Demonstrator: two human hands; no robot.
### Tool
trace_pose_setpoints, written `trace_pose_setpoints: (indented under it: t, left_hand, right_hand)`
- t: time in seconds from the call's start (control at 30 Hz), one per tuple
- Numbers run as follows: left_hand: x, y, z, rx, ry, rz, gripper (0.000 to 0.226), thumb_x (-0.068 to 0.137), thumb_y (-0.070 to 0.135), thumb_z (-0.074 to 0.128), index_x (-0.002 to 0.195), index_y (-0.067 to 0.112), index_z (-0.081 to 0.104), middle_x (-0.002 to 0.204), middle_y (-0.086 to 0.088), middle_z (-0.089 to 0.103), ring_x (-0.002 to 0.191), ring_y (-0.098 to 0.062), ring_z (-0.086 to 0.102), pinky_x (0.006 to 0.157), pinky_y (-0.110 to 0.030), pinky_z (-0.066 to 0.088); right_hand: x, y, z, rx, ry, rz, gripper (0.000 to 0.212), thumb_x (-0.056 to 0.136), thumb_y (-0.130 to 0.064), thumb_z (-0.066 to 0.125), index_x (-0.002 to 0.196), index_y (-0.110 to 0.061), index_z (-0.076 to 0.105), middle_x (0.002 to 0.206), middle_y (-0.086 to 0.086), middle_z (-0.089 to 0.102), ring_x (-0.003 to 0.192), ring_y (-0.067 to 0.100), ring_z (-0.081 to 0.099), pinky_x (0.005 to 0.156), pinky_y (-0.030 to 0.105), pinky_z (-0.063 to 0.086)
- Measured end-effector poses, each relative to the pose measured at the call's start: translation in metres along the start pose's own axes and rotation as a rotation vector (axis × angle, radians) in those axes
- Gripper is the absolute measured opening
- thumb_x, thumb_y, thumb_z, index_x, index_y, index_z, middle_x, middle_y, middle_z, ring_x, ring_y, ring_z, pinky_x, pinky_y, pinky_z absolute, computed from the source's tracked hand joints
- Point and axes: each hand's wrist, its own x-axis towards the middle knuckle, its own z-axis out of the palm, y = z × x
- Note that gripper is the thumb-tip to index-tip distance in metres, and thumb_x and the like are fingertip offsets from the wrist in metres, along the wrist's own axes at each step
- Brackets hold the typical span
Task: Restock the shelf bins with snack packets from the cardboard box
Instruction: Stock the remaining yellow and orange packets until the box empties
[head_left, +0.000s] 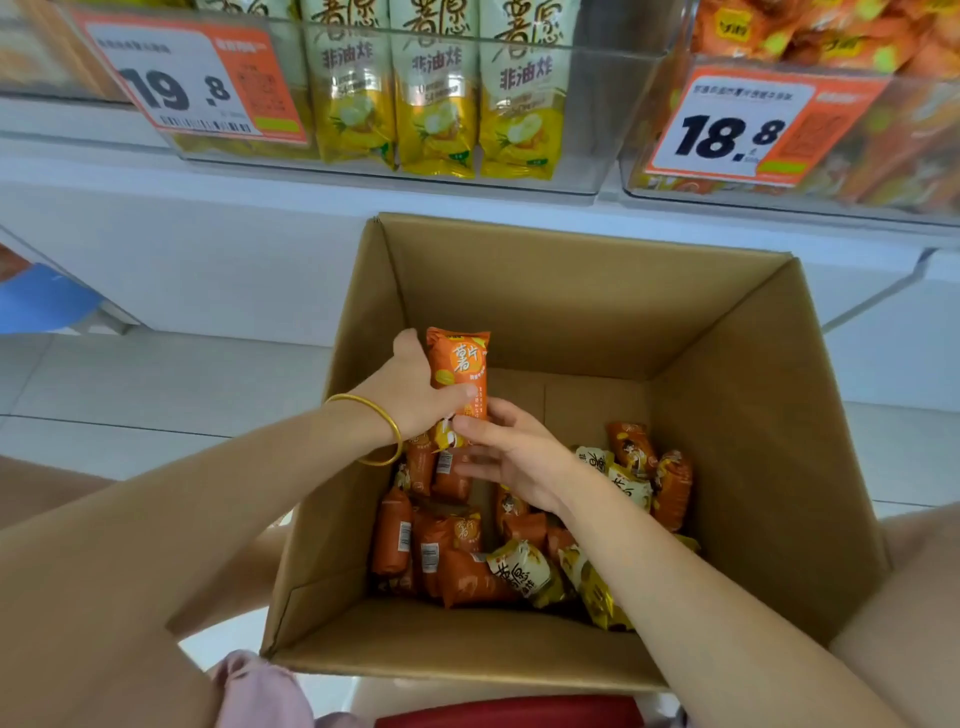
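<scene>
White tiled floor (156, 384) runs under a white shelf (208, 249), with a blue object (41, 301) cut off at the left edge. Two clear bins sit up top. The left bin (613, 104) carries a 19.8 price tag (192, 85) and three yellow packets (436, 104) standing face-on; a fourth is mostly hidden behind the tag. The open cardboard box (571, 301) stands below on the floor, its tall walls close around both forearms and bare cardboard showing at the far side of its bottom. The left hand (410, 395), gold bangle (387, 421) on the wrist, is curled round one orange packet (457, 364), held upright inside the box near the left wall. The right hand (519, 452) has nearly straight fingers, tips against that packet's lower end. The loose packets (467, 561) beneath are orange and yellow mixed, overlapping and partly under the right arm, so no clean count. The right bin (727, 195) is cropped at the frame edge, has an 18.8 price tag (748, 127), and its orange contents are blurred.
</scene>
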Motion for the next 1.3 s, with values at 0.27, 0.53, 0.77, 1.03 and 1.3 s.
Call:
trace_pose_setpoints:
  t: [0.27, 0.53, 0.77, 1.03, 1.3]
  left_hand:
    - [0.008, -0.012, -0.012, -0.129, 0.047, -0.043, 0.057, 0.087, 0.031, 0.065, 0.131, 0.010, 0.034, 0.111, -0.001, 0.050, 0.092, -0.014, 0.052, 0.061, -0.017, 0.042]
    - [0.003, -0.023, -0.015, -0.111, -0.005, -0.076, 0.055, 0.088, 0.039, 0.061, 0.130, 0.019, 0.032, 0.103, 0.011, 0.043, 0.072, 0.002, 0.046, 0.052, -0.009, 0.038]
    - [0.006, -0.025, -0.015, -0.158, -0.023, -0.098, 0.059, 0.087, 0.038, 0.061, 0.134, 0.019, 0.031, 0.109, 0.009, 0.045, 0.092, -0.006, 0.050, 0.060, -0.010, 0.039]
    - [0.011, -0.013, -0.008, -0.294, -0.028, -0.134, 0.054, 0.086, 0.029, 0.066, 0.128, 0.014, 0.035, 0.113, -0.002, 0.054, 0.097, -0.017, 0.057, 0.072, -0.025, 0.050]
    - [-0.002, 0.041, 0.001, -0.587, -0.111, -0.099, 0.044, 0.084, 0.019, 0.070, 0.117, 0.016, 0.041, 0.113, -0.006, 0.058, 0.099, -0.022, 0.061, 0.084, -0.043, 0.054]
  right_hand:
    - [0.036, 0.013, -0.027, -0.058, 0.224, 0.057, 0.022, 0.093, -0.014, 0.059, 0.115, -0.014, 0.059, 0.116, 0.010, 0.063, 0.100, 0.022, 0.062, 0.088, 0.036, 0.053]
    - [0.126, 0.083, -0.002, -1.218, 0.088, 0.222, 0.045, 0.099, -0.024, 0.046, 0.143, -0.014, 0.038, 0.149, 0.016, 0.034, 0.136, 0.036, 0.033, 0.112, 0.040, 0.031]
    - [0.141, 0.115, -0.008, -1.136, 0.155, 0.308, 0.072, 0.080, -0.060, 0.061, 0.140, -0.037, 0.028, 0.145, 0.014, 0.030, 0.129, 0.036, 0.037, 0.107, 0.044, 0.031]
    - [0.044, 0.027, -0.030, -0.010, 0.306, 0.073, 0.031, 0.090, -0.008, 0.060, 0.097, -0.023, 0.034, 0.101, 0.014, 0.054, 0.074, 0.026, 0.060, 0.061, 0.037, 0.054]
    - [-0.065, -0.033, -0.046, 0.687, -0.044, -0.190, 0.073, 0.044, -0.016, 0.081, 0.113, 0.000, 0.060, 0.106, 0.017, 0.065, 0.094, 0.027, 0.064, 0.084, 0.038, 0.050]
